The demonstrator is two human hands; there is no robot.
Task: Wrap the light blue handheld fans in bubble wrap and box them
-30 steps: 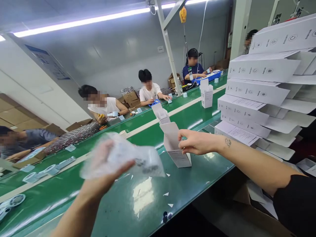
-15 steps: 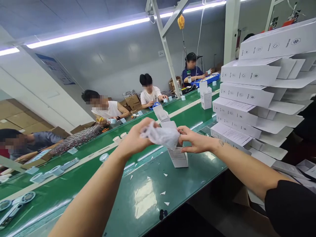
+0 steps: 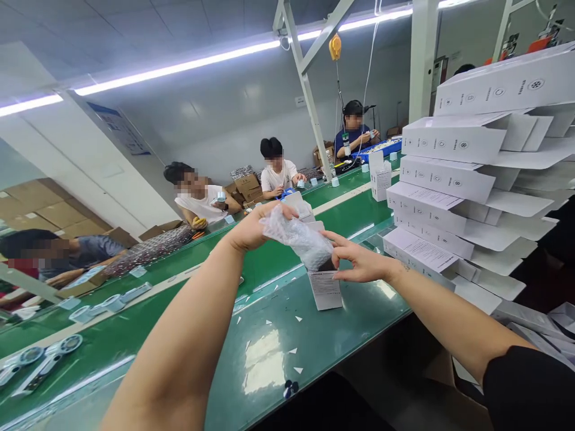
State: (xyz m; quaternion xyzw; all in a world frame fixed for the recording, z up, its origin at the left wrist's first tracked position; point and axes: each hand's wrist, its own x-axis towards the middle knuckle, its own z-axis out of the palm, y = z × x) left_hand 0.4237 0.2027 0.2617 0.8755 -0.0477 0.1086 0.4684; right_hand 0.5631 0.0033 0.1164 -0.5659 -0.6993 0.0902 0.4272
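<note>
My left hand (image 3: 267,222) is closed on the upper end of a clear bubble-wrap pouch (image 3: 305,239), whose contents I cannot make out. The pouch tilts down to the right, its lower end at the mouth of an upright white box (image 3: 326,291). That box stands on the green worktop with its top flap raised behind the pouch. My right hand (image 3: 359,261) grips the box's right side near the opening, fingers and thumb around its edge and close to the pouch.
A leaning stack of flattened-open white boxes (image 3: 440,191) rises at the right. Another open white box (image 3: 381,179) stands farther along. Pale handheld devices (image 3: 49,359) lie on the green conveyor (image 3: 179,305). Paper scraps (image 3: 293,351) dot the worktop (image 3: 269,383). Several co-workers sit across the belt.
The lower end of the pouch has dropped to the box's opening, and the pouch now slants more steeply. My left hand tilts over it. Devices on the conveyor have shifted right in view.
</note>
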